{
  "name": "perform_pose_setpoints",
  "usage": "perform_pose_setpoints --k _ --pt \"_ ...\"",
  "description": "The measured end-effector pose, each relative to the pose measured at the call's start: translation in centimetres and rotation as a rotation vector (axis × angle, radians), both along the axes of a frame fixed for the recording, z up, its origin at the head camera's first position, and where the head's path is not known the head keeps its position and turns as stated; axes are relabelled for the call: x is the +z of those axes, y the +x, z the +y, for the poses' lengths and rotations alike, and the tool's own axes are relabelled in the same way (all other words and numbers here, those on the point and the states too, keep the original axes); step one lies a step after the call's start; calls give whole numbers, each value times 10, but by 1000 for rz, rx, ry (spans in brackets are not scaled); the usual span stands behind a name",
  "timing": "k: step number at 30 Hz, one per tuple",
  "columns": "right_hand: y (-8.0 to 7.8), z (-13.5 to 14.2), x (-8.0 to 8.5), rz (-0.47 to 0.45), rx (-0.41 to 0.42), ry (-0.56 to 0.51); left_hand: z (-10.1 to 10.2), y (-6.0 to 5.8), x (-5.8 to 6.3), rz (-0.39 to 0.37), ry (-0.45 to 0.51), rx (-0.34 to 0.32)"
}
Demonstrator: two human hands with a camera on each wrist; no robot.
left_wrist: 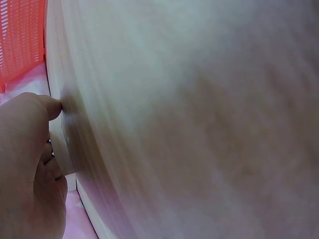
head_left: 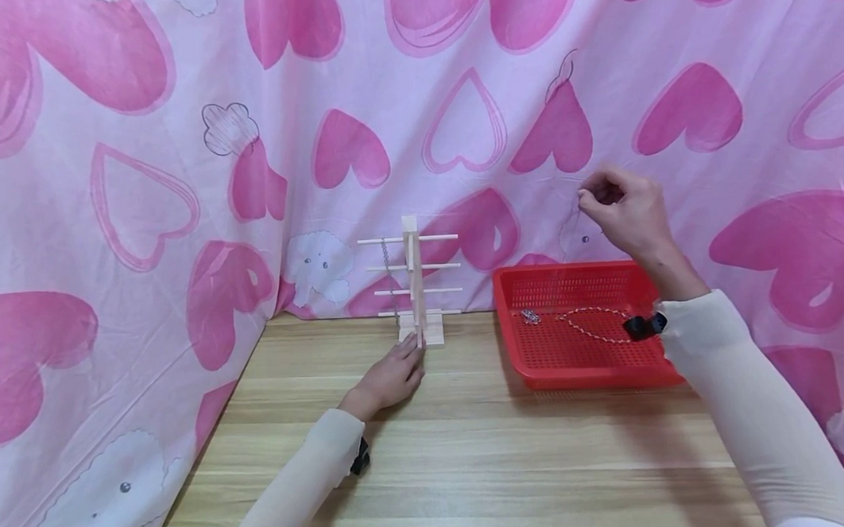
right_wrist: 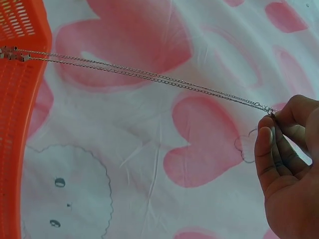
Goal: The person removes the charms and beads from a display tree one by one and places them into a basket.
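Raised above the right side of the red basket, my right hand pinches the end of a thin silver chain necklace between thumb and fingertips. Its two strands run taut down to a small shiny pendant cluster over the basket. My left hand holds the foot of a wooden display rack, thumb and fingers at its base. A silver chain hangs from the rack's upper left rod. In the left wrist view the rack is mostly hidden by the hand.
The red basket stands on the wood-grain table, right of the rack. A beaded necklace lies looped inside it. Behind and to the left hangs a pink heart-printed curtain.
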State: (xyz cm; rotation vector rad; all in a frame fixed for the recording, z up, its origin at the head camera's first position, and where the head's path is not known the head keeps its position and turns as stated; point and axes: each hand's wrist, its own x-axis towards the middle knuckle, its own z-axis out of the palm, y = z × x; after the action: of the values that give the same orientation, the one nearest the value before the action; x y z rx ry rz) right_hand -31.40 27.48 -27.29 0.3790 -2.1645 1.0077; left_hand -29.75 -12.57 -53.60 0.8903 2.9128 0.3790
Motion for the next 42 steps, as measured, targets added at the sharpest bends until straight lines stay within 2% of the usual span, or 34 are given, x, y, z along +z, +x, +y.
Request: perform_pose_setpoints --k 17,32,42 --pt "2 35 -8 -38 -97 -21 2 0 1 24 -14 -3" --pt "-4 60 -19 -134 -190 33 0 -2 -3 47 10 -17" --pt "-8 75 -28 -219 -219 48 0 -3 -4 10 11 5"
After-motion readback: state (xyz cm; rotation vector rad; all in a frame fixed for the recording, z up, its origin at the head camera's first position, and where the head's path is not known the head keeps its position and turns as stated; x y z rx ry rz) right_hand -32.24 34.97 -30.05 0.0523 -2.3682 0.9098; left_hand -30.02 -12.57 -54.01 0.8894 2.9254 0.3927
